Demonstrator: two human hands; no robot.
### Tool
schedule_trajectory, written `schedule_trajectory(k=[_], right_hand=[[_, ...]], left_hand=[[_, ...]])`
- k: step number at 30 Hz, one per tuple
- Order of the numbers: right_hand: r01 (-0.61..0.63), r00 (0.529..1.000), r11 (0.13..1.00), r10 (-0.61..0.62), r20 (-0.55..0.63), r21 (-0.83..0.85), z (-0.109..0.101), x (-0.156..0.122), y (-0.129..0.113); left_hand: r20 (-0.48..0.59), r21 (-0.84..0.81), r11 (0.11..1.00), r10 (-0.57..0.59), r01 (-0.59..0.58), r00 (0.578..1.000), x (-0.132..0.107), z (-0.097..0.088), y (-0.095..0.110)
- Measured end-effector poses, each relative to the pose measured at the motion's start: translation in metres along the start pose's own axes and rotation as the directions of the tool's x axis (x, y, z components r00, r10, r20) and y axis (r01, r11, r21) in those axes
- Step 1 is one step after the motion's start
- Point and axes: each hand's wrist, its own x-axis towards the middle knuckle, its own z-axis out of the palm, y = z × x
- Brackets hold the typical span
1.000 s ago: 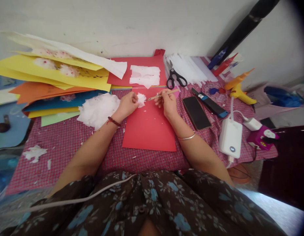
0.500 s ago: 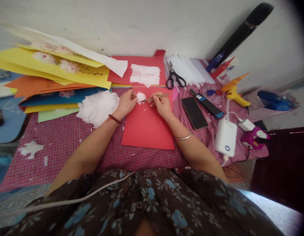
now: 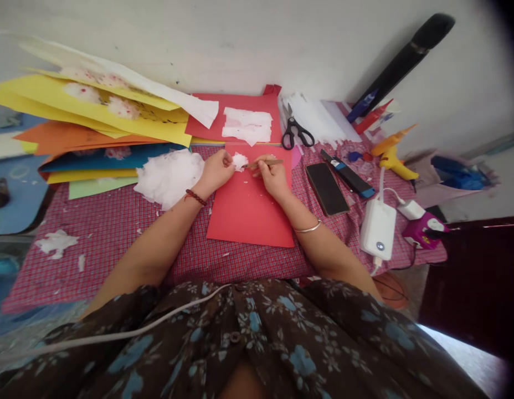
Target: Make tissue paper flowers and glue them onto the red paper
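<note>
A small crumpled white paper piece (image 3: 240, 162) lies near the top of a red sheet of paper (image 3: 251, 219). My left hand (image 3: 217, 169) is closed, its thumb and fingertips pinched at the piece's left edge. In my right hand (image 3: 274, 176) is a thin brown stick (image 3: 265, 163), held like a pen. Its darker tip touches or nearly touches the lower right of the white piece. Tiny white scraps dot the red sheet. Beside my left wrist sits a heap of white tissue paper (image 3: 168, 177).
Folded coloured sheets with white flowers (image 3: 153, 127) are stacked at left. Behind lie torn white paper (image 3: 246, 126) and black scissors (image 3: 297, 133). Rightward are a phone (image 3: 327, 188), a box cutter (image 3: 351, 176), a yellow glue gun (image 3: 396, 163) and a white power bank (image 3: 378, 228).
The view has shifted slightly. Both hands stay at the white paper piece, and the stick's tip remains beside it with little movement.
</note>
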Motion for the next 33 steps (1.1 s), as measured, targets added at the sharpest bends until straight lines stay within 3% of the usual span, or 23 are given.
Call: schedule_trajectory(k=[6,11,14,18,19,21,22,24,26,30,33], right_hand=[[0.071,0.997,0.997,-0.071,-0.003,-0.015,-0.002,0.005,-0.002],[0.073,0.959,0.985,-0.026,-0.281,0.159,-0.025,0.018,-0.025],[0.114,0.944,0.971,-0.040,-0.327,0.211,-0.041,0.020,-0.047],[0.148,0.971,0.963,-0.099,-0.216,0.225,-0.061,0.001,-0.073],[0.120,0.983,0.964,-0.081,-0.167,0.237,-0.066,-0.008,-0.076],[-0.001,0.997,0.962,0.022,-0.071,0.274,-0.075,-0.033,-0.077],[-0.074,0.995,0.952,0.091,-0.043,0.297,-0.078,-0.047,-0.075],[-0.241,0.968,0.910,0.248,0.023,0.337,-0.083,-0.076,-0.067],[-0.332,0.940,0.866,0.339,0.048,0.374,-0.083,-0.100,-0.061],[-0.384,0.915,0.806,0.398,0.066,0.450,-0.078,-0.122,-0.058],[-0.388,0.910,0.804,0.411,0.051,0.452,-0.075,-0.127,-0.059]], left_hand=[[0.014,0.082,0.996,0.028,-0.029,1.000,-0.002,-0.003,0.001],[0.049,0.151,0.986,0.063,-0.069,0.997,0.001,-0.007,0.007],[0.090,0.182,0.976,0.108,-0.123,0.990,-0.010,-0.020,0.023],[0.211,0.189,0.937,0.252,-0.293,0.944,-0.068,-0.049,0.046],[0.275,0.183,0.917,0.298,-0.354,0.914,-0.089,-0.055,0.047],[0.412,0.194,0.828,0.418,-0.526,0.810,-0.130,-0.063,0.043],[0.413,0.189,0.819,0.435,-0.542,0.800,-0.149,-0.065,0.038],[0.383,0.194,0.849,0.396,-0.492,0.834,-0.176,-0.063,0.024],[0.325,0.183,0.882,0.362,-0.434,0.873,-0.190,-0.058,0.011],[0.218,0.080,0.930,0.335,-0.359,0.917,-0.196,-0.042,0.009],[0.239,-0.071,0.957,0.291,-0.282,0.926,-0.202,-0.030,0.022]])
